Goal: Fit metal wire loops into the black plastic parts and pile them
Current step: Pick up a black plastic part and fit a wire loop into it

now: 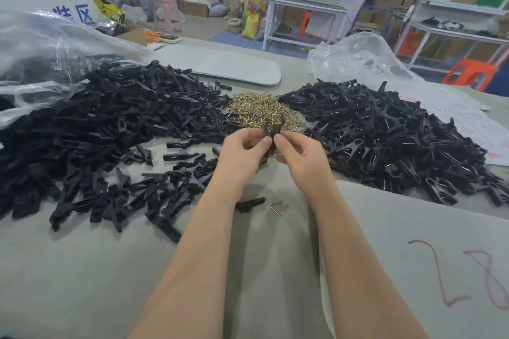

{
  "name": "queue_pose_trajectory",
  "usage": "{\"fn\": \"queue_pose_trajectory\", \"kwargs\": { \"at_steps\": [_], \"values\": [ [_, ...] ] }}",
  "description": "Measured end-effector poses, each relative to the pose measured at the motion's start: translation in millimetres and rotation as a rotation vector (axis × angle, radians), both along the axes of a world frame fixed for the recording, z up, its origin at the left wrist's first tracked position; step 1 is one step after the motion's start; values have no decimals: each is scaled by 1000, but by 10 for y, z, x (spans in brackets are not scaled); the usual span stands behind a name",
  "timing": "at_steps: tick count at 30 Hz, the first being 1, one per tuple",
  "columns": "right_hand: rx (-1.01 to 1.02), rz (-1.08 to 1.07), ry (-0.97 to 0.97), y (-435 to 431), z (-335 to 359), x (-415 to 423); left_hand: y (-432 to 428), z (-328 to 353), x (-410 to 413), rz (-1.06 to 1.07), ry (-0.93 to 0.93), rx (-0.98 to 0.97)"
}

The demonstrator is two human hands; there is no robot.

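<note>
My left hand (242,150) and my right hand (298,153) meet above the table's middle and together pinch one black plastic part (272,129) between thumbs and fingers. Behind them lies a heap of brass-coloured wire loops (260,110). A large pile of bare black parts (110,124) spreads to the left. On the right sits a pile of black parts with wire loops fitted (385,135). One loose black part (249,204) and one single wire loop (278,208) lie on the cloth between my forearms.
A grey cloth (82,270) covers the table. Clear plastic bags lie at the left (41,44) and at the back right (358,55). A grey flat board (220,63) lies behind the piles. Shelving, cartons and stools stand beyond the table.
</note>
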State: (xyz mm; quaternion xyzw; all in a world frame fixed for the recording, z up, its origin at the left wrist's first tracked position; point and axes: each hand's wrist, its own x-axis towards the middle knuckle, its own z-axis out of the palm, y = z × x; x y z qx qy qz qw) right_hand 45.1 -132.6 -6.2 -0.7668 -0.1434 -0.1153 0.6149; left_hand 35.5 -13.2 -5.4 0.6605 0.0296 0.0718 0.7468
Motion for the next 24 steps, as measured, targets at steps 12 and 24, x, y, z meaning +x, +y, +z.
{"fn": "queue_pose_trajectory", "kwargs": {
  "at_steps": [12, 24],
  "values": [
    [-256, -120, -90, -24, 32, 7, -18, 20, -19, 17, -4, -33],
    [-261, -108, -69, -42, 38, 8, -4, 30, -38, -11, 16, -42]
  ]
}}
